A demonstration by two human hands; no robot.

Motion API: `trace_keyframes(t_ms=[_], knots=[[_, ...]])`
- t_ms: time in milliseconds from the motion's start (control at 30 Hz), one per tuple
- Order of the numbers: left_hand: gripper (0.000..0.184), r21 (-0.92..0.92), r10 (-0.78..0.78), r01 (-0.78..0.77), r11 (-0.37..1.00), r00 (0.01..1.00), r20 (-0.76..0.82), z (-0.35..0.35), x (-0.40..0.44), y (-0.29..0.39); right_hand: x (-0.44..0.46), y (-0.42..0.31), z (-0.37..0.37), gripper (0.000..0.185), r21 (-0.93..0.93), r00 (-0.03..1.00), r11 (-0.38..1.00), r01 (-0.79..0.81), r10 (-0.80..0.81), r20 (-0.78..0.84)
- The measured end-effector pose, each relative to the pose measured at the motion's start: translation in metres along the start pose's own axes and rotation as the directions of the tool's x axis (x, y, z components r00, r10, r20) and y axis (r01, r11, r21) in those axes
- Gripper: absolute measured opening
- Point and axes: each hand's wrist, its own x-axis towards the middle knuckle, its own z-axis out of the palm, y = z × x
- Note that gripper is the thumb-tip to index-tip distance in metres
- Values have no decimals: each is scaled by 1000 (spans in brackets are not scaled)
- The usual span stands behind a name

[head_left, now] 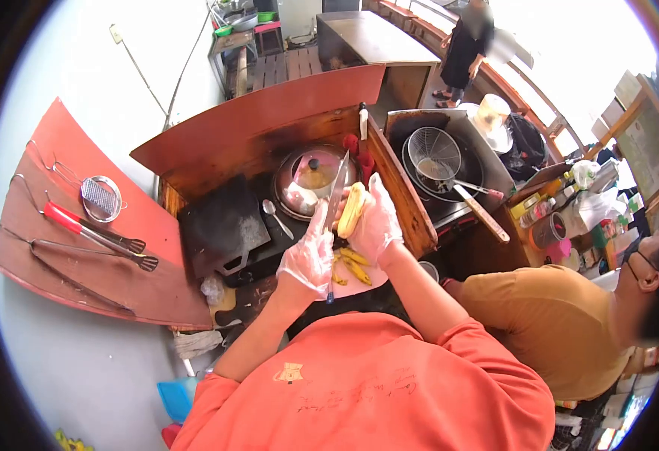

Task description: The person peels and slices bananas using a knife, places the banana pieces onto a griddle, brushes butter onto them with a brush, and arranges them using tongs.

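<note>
Both my hands wear clear plastic gloves. My left hand (pixel 308 254) is closed around a knife (pixel 337 186), its blade pointing up and away and the end of its blue handle showing below the hand. In my right hand (pixel 378 224) is a peeled-looking banana (pixel 352 211), held upright close beside the blade. Whether the blade touches the banana I cannot tell. Below the hands, several yellow banana pieces or peels (pixel 355 270) lie on a pink cutting board (pixel 371 287), partly hidden by my wrists.
Beyond my hands sits a pan with a glass lid (pixel 304 180); a spoon (pixel 277 219) lies left of it. At right, a wire skimmer (pixel 434 152) rests over a wok. Utensils hang on the red panel (pixel 51 203). A person in a yellow shirt (pixel 540 323) is close on my right; another stands farther back.
</note>
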Motion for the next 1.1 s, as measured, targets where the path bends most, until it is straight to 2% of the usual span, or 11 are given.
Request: trace_keyframes(t_ms=[233, 300, 433, 533, 633, 700, 767, 867, 967, 1033, 1100], knots=[[55, 133, 42, -39, 990, 999, -19, -4, 8, 18, 4, -9, 12, 58, 38, 998, 998, 54, -54, 11], [57, 142, 99, -91, 986, 994, -51, -1, 7, 16, 1, -11, 17, 43, 94, 997, 992, 81, -82, 11], [60, 204, 45, -42, 978, 999, -7, 1, 3, 17, 2, -11, 12, 42, 96, 997, 994, 60, -65, 44], [63, 198, 53, -50, 979, 999, -9, 2, 3, 20, 8, -10, 7, 46, 10, 994, 994, 112, -112, -2], [48, 200, -20, 17, 980, 1000, 15, 2, 1, 25, 9, -8, 3, 50, -225, 972, 963, 149, -184, -144], [49, 209, -48, 39, 977, 998, 37, 7, -1, 22, 3, -10, 8, 56, -528, 934, 831, 176, -310, -176], [50, 211, -71, 58, 976, 996, 53, 9, -2, 25, -4, -10, 9, 59, -632, 927, 750, 194, -351, -131], [52, 204, -66, 53, 978, 996, 56, 15, -5, 23, 1, -4, 7, 67, -649, 886, 706, 285, -453, -104], [53, 339, -125, 79, 938, 986, 115, 18, -5, 22, -9, -9, 24, 68, -374, 925, 898, 232, -323, -201], [75, 345, -75, 11, 938, 982, 173, 23, -8, 11, -1, -9, 12, 68, -398, 916, 888, 229, -335, -221], [77, 342, -53, -13, 940, 982, 183, 27, -11, 6, 0, -11, 8, 68, -419, 909, 878, 231, -348, -229]])
